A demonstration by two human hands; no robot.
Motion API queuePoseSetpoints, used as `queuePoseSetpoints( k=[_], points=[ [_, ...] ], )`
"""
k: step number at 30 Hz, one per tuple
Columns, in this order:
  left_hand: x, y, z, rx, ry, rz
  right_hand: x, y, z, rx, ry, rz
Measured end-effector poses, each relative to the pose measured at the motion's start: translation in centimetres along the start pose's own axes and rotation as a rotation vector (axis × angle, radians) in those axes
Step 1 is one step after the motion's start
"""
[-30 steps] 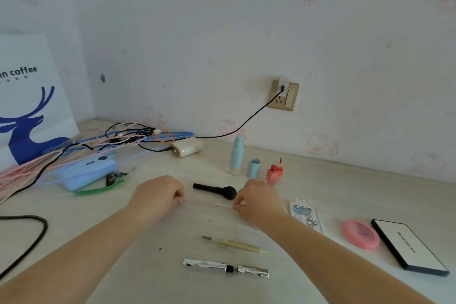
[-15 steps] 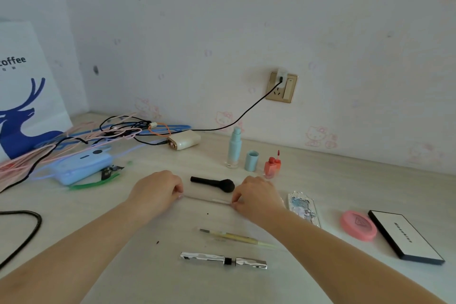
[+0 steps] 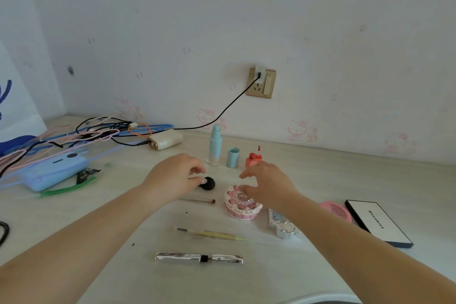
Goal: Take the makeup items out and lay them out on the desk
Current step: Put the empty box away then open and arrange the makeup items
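Note:
My left hand lies over the handle of a black brush, fingers curled round it and thumb by its head. My right hand hovers with loose fingers over a pink-and-white cake-shaped case, thumb touching its top. A thin brush lies between the hands. Nearer me lie a yellow pen-like stick and a silver tube. To the right are a glittery case, a pink compact and a black-edged palette. Behind stand a teal bottle, its cap and a red lip gloss.
Tangled cables, a blue power bank and a cream charger crowd the left back of the desk. A cord runs up to the wall socket. A white bag with blue print stands at the far left.
The thin brush both hands held now lies on the desk. A cake-shaped case has appeared under my right hand. My left hand has shifted onto the black brush.

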State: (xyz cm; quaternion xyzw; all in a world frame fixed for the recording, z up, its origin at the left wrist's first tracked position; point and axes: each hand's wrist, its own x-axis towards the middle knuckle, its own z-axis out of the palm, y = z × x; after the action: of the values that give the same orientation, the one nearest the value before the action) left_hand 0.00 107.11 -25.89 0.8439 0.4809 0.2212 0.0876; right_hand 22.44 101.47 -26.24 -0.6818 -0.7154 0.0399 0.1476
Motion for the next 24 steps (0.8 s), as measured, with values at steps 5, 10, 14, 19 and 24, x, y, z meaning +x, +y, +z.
queuePoseSetpoints(
  k=[5, 10, 14, 19, 24],
  points=[
    [0.0, 2.9, 2.9, -0.150, -0.204, -0.017, -1.1, 1.6, 0.4, 0.071, -0.114, 0.010],
    [0.0, 3.7, 4.7, -0.102, -0.325, -0.006, -1.8, 1.9, 1.4, -0.025, -0.229, 0.016],
    [-0.2, 4.0, 5.3, -0.164, -0.300, 0.011, -1.9, 1.8, 1.7, -0.082, -0.217, -0.018],
    [-0.1, 3.6, 5.3, -0.196, -0.185, 0.020, -2.1, 1.6, 1.2, -0.063, -0.148, -0.007],
    [0.4, 4.5, 4.1, -0.724, -0.061, -0.036, -2.5, 1.6, -1.5, 0.354, 0.041, 0.020]
  ],
)
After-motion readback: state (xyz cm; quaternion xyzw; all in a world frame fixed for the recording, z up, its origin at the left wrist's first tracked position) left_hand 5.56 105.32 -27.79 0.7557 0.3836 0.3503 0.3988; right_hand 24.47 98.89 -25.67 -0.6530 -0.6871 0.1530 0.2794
